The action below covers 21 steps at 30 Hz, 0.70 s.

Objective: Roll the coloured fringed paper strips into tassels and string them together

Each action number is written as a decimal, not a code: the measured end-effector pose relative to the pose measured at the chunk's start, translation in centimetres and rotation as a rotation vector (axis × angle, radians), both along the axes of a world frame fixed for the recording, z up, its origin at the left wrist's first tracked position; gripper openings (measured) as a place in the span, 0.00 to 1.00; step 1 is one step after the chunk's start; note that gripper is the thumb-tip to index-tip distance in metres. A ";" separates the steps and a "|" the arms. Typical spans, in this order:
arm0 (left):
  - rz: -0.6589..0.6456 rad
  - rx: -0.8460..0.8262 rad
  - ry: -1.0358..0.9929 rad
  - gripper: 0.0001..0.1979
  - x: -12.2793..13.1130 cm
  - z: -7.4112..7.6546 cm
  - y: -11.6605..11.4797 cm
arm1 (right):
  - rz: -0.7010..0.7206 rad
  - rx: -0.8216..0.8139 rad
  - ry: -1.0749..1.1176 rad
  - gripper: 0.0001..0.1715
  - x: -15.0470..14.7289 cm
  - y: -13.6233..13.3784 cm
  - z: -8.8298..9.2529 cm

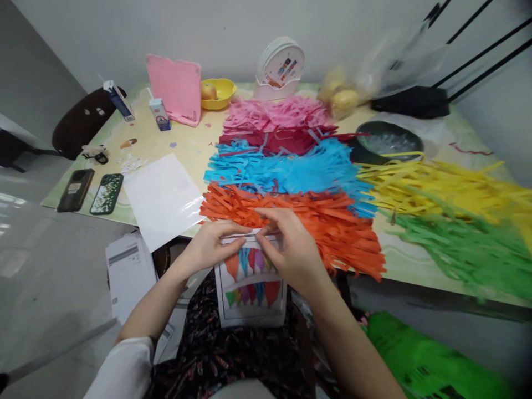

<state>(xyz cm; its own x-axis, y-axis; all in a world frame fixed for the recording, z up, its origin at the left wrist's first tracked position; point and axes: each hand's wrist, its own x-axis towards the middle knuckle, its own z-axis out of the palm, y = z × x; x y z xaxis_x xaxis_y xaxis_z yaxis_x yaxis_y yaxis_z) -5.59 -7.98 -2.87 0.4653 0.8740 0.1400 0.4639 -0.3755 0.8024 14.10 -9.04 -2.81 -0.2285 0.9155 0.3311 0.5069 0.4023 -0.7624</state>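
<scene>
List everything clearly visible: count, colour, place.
Table: one, yellow and green, centre
Packet: one, white and multicoloured, lower centre
Fringe bundles: six; pink, dark red, blue, orange, yellow, green; tabletop
Sheet: one, white, left
Phones: two, dark, far left
Cartons: two, white and blue, left
Panel: one, pink, back left
Bowls: two, yellow (back), dark green (right)
Round container: one, white, back
Chair: one, brown, left
Sack: one, green, lower right
Left hand, right hand: one each, bare, on packet
</scene>
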 end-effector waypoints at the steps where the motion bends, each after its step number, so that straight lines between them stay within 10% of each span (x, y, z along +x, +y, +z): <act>1: 0.016 -0.003 0.006 0.11 0.0 0.0 -0.1 | 0.001 0.015 -0.017 0.24 -0.2 0.0 0.1; 14: 0.010 0.185 -0.007 0.09 -1.2 -0.1 -1.0 | 0.176 0.241 -0.104 0.04 0.4 0.9 -0.7; 21: 0.198 0.133 0.309 0.09 -11.8 5.2 -6.8 | 0.380 0.319 -0.058 0.21 -3.9 -1.5 2.2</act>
<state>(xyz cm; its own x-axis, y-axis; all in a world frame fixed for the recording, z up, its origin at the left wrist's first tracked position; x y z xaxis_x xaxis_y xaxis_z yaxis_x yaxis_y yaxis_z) -17.37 -14.83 2.34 0.3279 0.9346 0.1381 0.7497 -0.3464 0.5638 10.22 -10.54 -0.62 -0.5525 0.6191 0.5581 0.3171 0.7754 -0.5461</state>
